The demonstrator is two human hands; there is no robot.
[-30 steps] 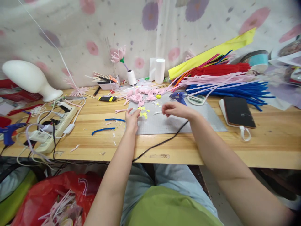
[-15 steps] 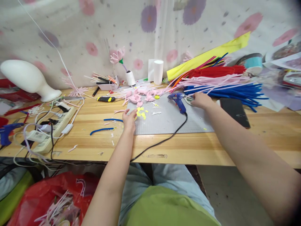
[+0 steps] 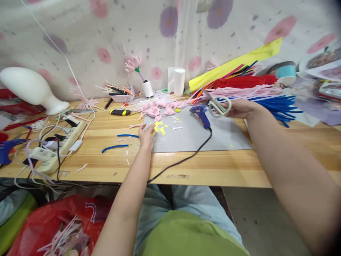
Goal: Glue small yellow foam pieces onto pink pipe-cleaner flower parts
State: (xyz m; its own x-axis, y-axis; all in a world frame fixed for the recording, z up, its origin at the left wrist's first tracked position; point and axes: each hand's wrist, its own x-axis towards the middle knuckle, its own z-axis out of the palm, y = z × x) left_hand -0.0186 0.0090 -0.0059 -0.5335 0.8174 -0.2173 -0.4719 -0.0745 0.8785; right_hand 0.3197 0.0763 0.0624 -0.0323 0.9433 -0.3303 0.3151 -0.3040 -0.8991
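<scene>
My right hand (image 3: 239, 108) grips a pair of scissors (image 3: 218, 106) by pale green handles, raised over the right part of the grey cutting mat (image 3: 181, 142). Below and left of the scissors lies a blue glue gun (image 3: 201, 114) with a black cord. My left hand (image 3: 146, 137) rests at the mat's left edge with its fingers drawn together; what they hold is hidden. Beside its fingertips are yellow scraps (image 3: 160, 128). A blue pipe cleaner (image 3: 128, 135) runs up to this hand, partly hidden by it. Pink twisted petals (image 3: 153, 111) lie just behind.
Bundles of red (image 3: 247, 81) and blue pipe cleaners (image 3: 279, 106) lie back right. A yellow-and-black cutter (image 3: 120, 112) and a pink flower (image 3: 133, 64) in a white holder are at the back. A power strip (image 3: 62, 147) with tangled cables sits left; a red bag (image 3: 64, 206) stands below.
My right hand has lifted the scissors from the mat beside the glue gun and turned, drawing slightly right. My left hand has stayed in place.
</scene>
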